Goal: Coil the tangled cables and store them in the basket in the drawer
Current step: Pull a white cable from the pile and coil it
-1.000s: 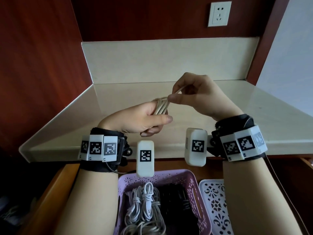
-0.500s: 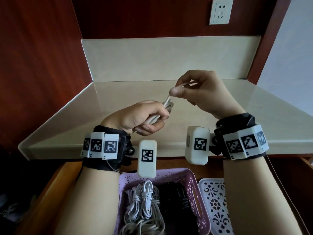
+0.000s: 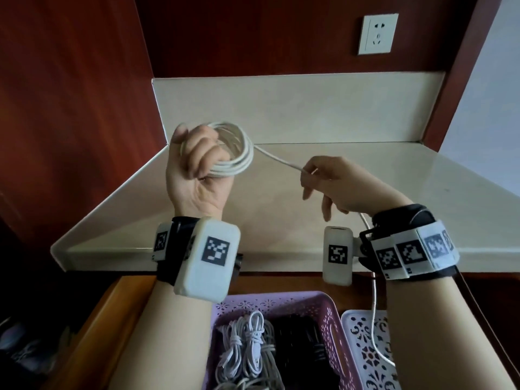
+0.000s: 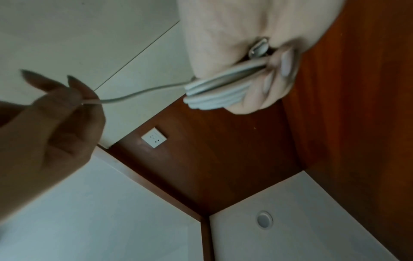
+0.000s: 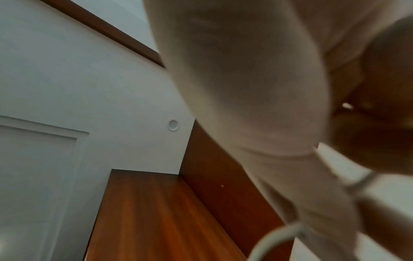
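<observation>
A white cable coil [image 3: 233,153] of several round loops is gripped by my left hand [image 3: 197,161], raised over the countertop [image 3: 281,220] with the palm facing me. In the left wrist view the fingers curl round the coil [image 4: 214,93] and a plug end [image 4: 257,47] sits in the palm. One strand [image 3: 278,161] runs from the coil to my right hand [image 3: 332,181], which pinches it between thumb and forefinger. The loose tail [image 3: 374,305] hangs past the right wrist. The purple basket [image 3: 270,301] in the drawer holds tied white cables [image 3: 247,342] and a black bundle [image 3: 301,350].
A white openwork basket [image 3: 363,347] sits right of the purple one, and the hanging tail reaches it. The drawer's wooden side [image 3: 112,319] is at the left. Dark red wood walls enclose the counter on the left and back, with a wall socket [image 3: 377,33] above.
My left hand has risen and turned palm up, and the flat bundle now shows as a round coil. My right hand has drawn away to the right, stretching a strand between the hands.
</observation>
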